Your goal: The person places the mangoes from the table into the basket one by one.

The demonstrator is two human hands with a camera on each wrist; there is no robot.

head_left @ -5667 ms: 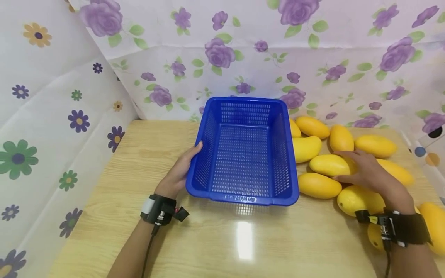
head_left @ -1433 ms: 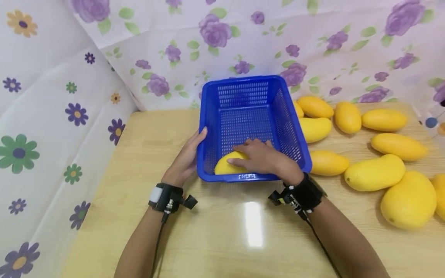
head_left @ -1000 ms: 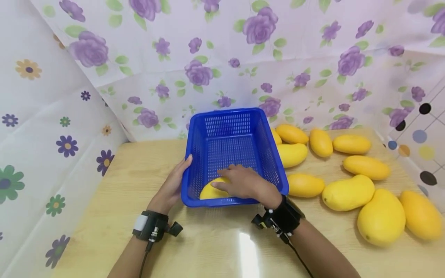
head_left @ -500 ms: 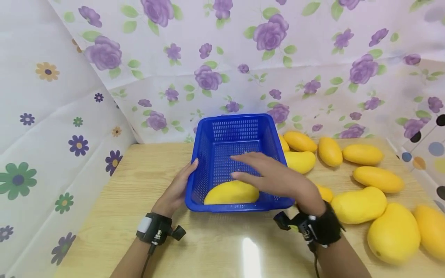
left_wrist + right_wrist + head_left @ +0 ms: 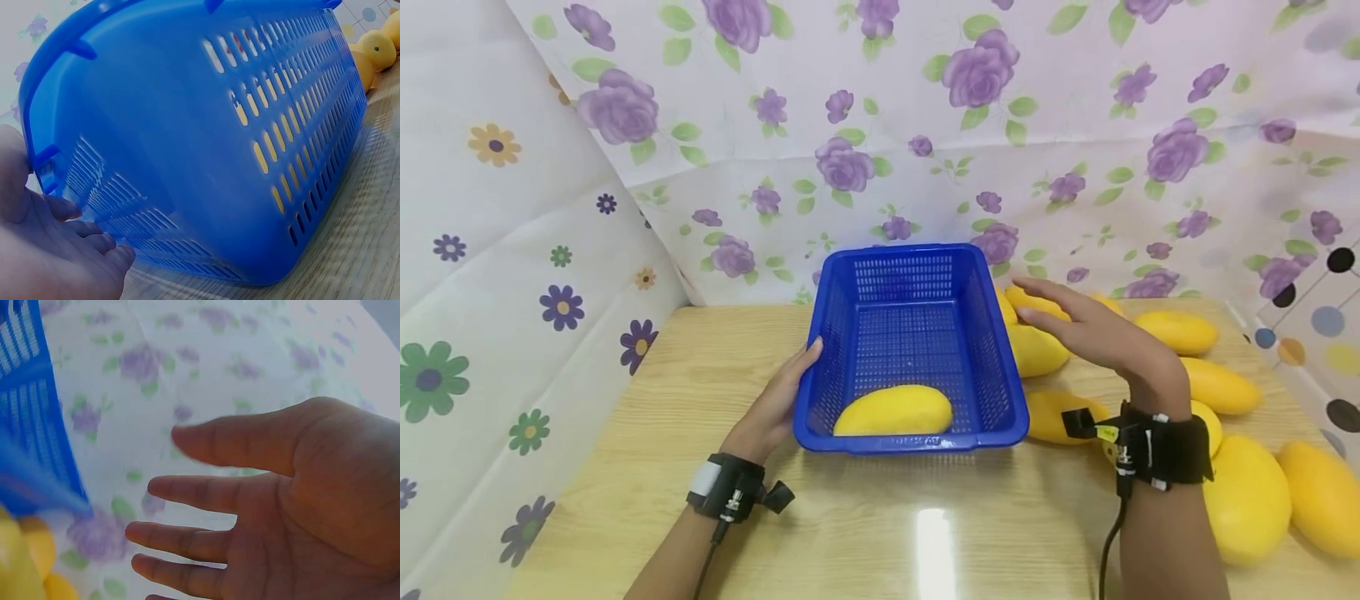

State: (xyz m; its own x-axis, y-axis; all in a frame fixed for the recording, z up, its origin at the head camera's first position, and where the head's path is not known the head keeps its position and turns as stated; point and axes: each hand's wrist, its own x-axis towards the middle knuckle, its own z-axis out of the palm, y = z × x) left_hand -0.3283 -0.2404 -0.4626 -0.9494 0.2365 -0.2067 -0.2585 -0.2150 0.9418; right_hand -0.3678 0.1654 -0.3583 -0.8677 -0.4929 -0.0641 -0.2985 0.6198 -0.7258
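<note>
A blue plastic basket (image 5: 913,342) with slotted walls sits mid-table. My left hand (image 5: 775,408) grips its left side, the thumb over the rim; in the left wrist view the other fingers (image 5: 100,240) lie along the outer wall. One yellow mango (image 5: 895,410) lies inside, against the basket's near wall. My right hand (image 5: 1093,333) is raised to the right of the basket, over several mangoes. Its fingers are spread and nearly straight, and the palm holds nothing in the right wrist view. The hand and wrist partly hide the mangoes beneath.
Several more mangoes lie on the wooden table (image 5: 722,358) along the right, among them a mango (image 5: 1176,332) at the back and a large round one (image 5: 1247,500) nearer the front. A flowered cloth (image 5: 887,108) stands behind, with another cloth (image 5: 467,250) at the left.
My right hand brought a mango into the basket, let go of it, then lifted out and moved right over the other mangoes. The left hand kept its hold on the basket.
</note>
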